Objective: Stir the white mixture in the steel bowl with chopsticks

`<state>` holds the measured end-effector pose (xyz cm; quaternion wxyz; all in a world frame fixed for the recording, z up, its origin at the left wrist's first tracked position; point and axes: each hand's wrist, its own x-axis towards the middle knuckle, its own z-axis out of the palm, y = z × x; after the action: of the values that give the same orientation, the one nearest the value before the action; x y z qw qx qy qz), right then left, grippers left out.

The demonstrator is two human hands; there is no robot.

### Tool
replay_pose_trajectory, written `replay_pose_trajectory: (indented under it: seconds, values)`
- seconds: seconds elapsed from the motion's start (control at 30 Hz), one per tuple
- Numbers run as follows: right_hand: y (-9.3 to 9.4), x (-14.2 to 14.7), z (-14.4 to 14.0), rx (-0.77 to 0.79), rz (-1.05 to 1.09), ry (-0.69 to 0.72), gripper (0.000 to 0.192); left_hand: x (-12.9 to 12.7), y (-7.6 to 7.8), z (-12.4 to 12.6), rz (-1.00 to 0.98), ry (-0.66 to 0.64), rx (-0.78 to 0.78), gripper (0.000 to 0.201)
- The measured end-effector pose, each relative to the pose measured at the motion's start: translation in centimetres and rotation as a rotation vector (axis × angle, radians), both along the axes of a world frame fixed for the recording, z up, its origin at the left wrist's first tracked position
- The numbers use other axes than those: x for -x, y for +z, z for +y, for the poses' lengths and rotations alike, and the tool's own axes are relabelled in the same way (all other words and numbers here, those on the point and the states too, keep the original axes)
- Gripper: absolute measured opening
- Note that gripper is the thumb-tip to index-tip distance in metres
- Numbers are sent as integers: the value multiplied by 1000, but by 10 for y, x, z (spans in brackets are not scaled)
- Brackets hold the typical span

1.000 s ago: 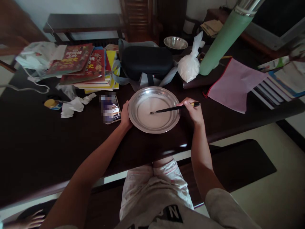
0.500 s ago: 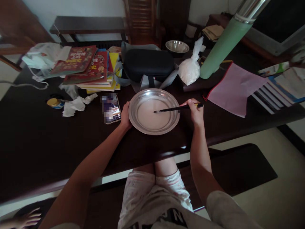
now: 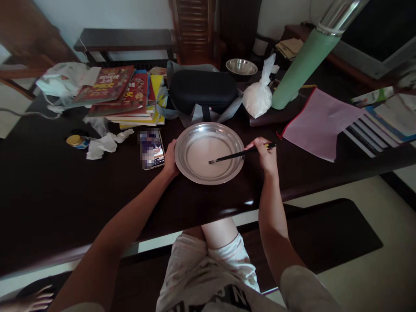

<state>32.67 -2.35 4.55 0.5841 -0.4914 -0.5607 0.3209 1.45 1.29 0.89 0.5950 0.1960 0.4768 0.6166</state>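
Chopsticks tips dipped lower in pan; right hand fingers grasping them, left hand gripping rim.

I can read almost nothing from here. The red book covers on the table carry large yellow characters, too small for me to make out. The phone screen is blurred. My shirt shows part of a pale letter, perhaps an N.
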Motion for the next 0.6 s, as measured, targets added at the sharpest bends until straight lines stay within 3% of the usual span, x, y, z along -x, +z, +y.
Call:
replay_pose_trajectory:
  seconds: [0.13,0.3,0.5,0.6]
  values:
    - [-1,1,1,-9,-51,116,51,1,-2,0,6,-4,9,34]
    - [-1,-1,2,-28,50,-49,52,1,-2,0,12,7,24,33]
    - [0,-1,0,3,-55,81,53,2,-2,-1,25,-26,49,37]
    - [0,-1,1,-21,-18,12,53,3,-5,0,23,-7,38,36]
